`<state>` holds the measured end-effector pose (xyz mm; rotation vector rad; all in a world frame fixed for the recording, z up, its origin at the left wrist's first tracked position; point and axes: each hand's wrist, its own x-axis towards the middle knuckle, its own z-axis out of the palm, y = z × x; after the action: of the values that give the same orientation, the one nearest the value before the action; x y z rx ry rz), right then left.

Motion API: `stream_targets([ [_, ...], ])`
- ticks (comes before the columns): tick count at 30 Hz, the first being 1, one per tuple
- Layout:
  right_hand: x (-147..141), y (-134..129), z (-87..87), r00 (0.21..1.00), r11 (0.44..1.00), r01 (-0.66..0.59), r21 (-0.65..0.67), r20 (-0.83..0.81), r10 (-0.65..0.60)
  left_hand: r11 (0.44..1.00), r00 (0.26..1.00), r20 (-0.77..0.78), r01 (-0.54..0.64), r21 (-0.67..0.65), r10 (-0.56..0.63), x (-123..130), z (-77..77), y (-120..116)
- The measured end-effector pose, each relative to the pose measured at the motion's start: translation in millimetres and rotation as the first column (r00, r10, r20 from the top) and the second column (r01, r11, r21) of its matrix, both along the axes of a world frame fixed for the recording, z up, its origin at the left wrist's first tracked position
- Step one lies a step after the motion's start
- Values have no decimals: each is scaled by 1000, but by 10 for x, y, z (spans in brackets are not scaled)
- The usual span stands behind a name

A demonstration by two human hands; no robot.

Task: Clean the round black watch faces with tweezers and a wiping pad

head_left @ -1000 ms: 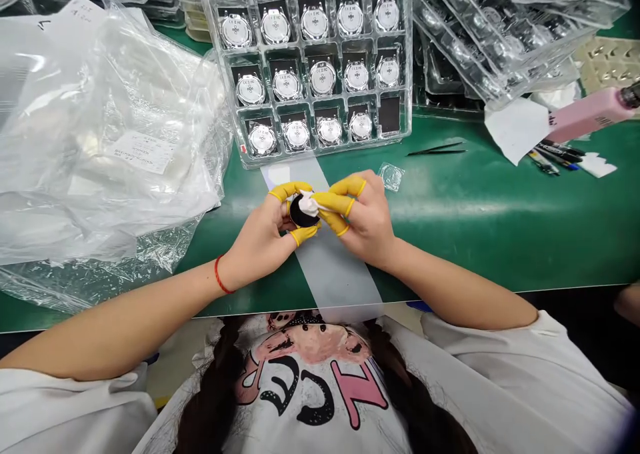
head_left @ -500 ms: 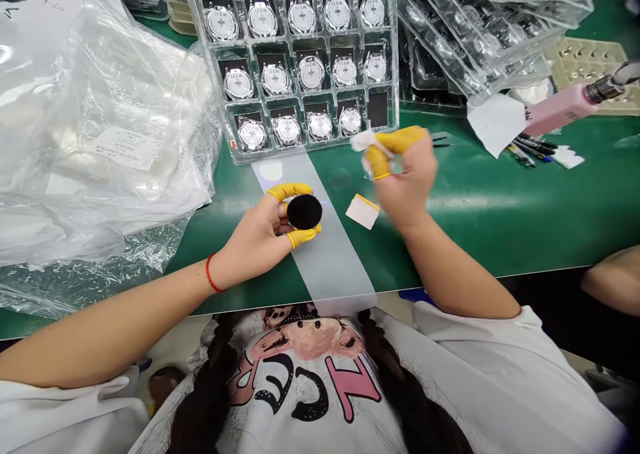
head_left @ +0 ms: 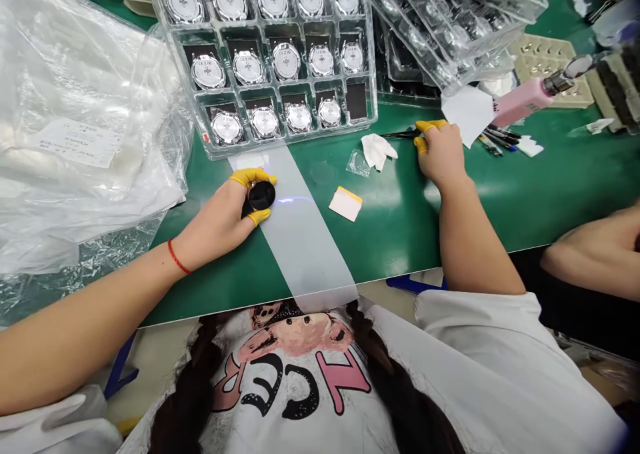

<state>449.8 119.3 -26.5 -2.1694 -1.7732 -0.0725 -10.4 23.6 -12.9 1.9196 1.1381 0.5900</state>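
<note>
Yellow finger cots cover fingertips on both hands. My left hand (head_left: 220, 217) grips a round watch case (head_left: 262, 195) by its edge, its black face showing, above a translucent strip (head_left: 305, 241). Farther right, my right hand (head_left: 443, 153) is closed on the end of black tweezers (head_left: 397, 135) lying on the green table, their thin tips pointing left. A crumpled white cloth (head_left: 379, 151) lies by those tips, with a small clear plastic piece (head_left: 359, 163) beside it. Nearer me is a small white pad with a yellow edge (head_left: 345, 204).
A clear compartment tray (head_left: 200, 149) holds several watch cases, backs up. Plastic bags (head_left: 90, 194) cover the left side. Stacked trays (head_left: 450, 34), a pink bottle (head_left: 523, 102), white paper (head_left: 467, 115) and pens (head_left: 500, 139) stand right. Another person's arm (head_left: 595, 247) rests at the right edge.
My right hand has let go of the white cloth, now on the table, and moved right onto the tweezers. My left hand still holds the watch case. The view has shifted right.
</note>
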Motion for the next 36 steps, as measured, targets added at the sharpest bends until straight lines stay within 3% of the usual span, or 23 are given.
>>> stream_targets([
  [4,67,57,-29,999,999,-31,-43,5,31,998,997,68,47,-47,-44,-144,-78,67],
  [9,211,-118,63,999,997,-38,-74,17,39,998,998,43,57,-40,-55,-227,-118,170],
  [12,76,-304,202,996,998,0,56,-84,5,994,994,59,97,-48,-94,-220,-90,177],
  [14,-194,-444,334,949,977,-48,207,-296,110,985,987,43,158,-64,-156,-203,-44,146],
  [16,-576,-579,483,796,932,-144,333,-520,309,975,977,0,212,-59,-213,-179,14,96],
  [18,-993,-685,618,585,901,-231,366,-688,429,970,970,-38,240,-34,-241,-151,70,41],
  [21,-1528,-750,725,292,929,-341,147,-922,253,965,962,-89,261,21,-259,-90,143,-55],
  [24,-1872,-728,688,160,902,-429,-38,-987,35,951,952,-127,291,107,-277,31,211,-177],
  [28,-2122,-674,499,124,863,-493,-109,-991,-55,905,927,-126,372,207,-352,264,241,-298],
  [30,-2202,-659,396,127,871,-480,-103,-991,-47,886,916,-171,395,242,-362,355,195,-309],
  [33,-2282,-655,286,156,903,-423,-75,-988,-10,873,920,-185,388,297,-346,413,73,-289],
  [36,-2314,-668,247,217,909,-411,-71,-976,22,888,925,-149,377,264,-349,405,-23,-276],
])
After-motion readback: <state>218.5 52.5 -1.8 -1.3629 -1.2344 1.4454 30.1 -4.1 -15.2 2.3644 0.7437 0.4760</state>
